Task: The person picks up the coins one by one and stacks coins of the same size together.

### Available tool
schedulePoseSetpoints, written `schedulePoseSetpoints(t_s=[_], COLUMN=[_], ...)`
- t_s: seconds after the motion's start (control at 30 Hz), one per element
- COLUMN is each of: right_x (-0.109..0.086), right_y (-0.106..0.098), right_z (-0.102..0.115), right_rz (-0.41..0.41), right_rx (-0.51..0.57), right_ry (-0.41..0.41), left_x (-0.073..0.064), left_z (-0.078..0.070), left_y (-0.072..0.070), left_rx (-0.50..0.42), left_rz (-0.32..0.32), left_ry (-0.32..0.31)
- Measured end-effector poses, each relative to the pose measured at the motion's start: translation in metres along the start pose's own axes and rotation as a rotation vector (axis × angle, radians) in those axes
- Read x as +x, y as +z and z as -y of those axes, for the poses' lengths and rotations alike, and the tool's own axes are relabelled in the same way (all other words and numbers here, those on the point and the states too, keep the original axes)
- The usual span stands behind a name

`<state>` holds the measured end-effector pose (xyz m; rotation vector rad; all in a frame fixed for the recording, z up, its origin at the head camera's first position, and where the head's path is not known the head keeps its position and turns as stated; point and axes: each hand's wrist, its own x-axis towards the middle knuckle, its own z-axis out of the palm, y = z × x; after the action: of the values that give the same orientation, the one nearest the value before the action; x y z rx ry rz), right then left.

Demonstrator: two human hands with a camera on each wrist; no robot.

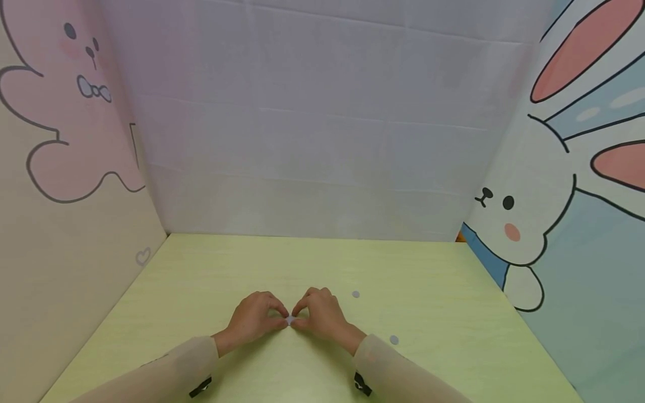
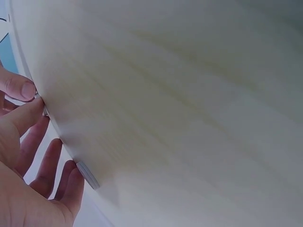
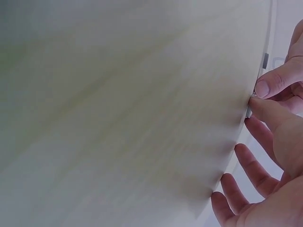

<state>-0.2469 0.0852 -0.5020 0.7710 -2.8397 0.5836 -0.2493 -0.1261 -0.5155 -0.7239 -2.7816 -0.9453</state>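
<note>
In the head view, my left hand point(image 1: 256, 318) and right hand point(image 1: 325, 313) meet over the middle of the table. Each pinches one side of a small grey piece point(image 1: 289, 319) between thumb and index finger, low at the tabletop. The fingertips cover most of it, so its full shape is hidden. The left wrist view has the left hand point(image 2: 35, 179) with its other fingers spread, their tips at the table. Close by its outer fingers lies a flat grey disc point(image 2: 88, 176), seen edge-on. In the right wrist view, the right hand point(image 3: 279, 156) likewise has its remaining fingers fanned against the tabletop.
Two more grey discs lie on the pale yellow-green table point(image 1: 242, 263): one farther back point(image 1: 355, 294), the other beside the right wrist point(image 1: 394, 340). A plain white sheet point(image 1: 312, 123) hangs behind. Cartoon-printed panels point(image 1: 75, 235) stand at both sides.
</note>
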Motion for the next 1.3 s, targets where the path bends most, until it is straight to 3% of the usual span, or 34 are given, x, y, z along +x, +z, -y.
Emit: schedulePoseSetpoints(t_s=[0.2,0.43,0.7,0.93,1.3], right_x=[-0.001,-0.002,-0.012,-0.022,-0.025], right_y=[-0.006,-0.021,-0.049,-0.065,-0.067], right_z=[-0.006,-0.025,-0.053,-0.081,-0.120], right_rz=[0.066,0.088,0.026,-0.043,-0.010], right_rx=[0.056,0.092,0.181,0.153,0.095], right_ry=[-0.007,-0.081,-0.023,0.052,0.165], left_x=[0.000,0.000,-0.002,-0.003,-0.005], left_z=[-0.001,-0.003,-0.005,-0.006,-0.009], left_y=[-0.001,-0.002,-0.003,-0.003,-0.005], left_rx=[-0.001,0.004,-0.025,-0.030,-0.016], left_rz=[0.005,0.009,0.023,0.018,0.006], left_ry=[-0.020,-0.032,-0.054,-0.046,-0.033])
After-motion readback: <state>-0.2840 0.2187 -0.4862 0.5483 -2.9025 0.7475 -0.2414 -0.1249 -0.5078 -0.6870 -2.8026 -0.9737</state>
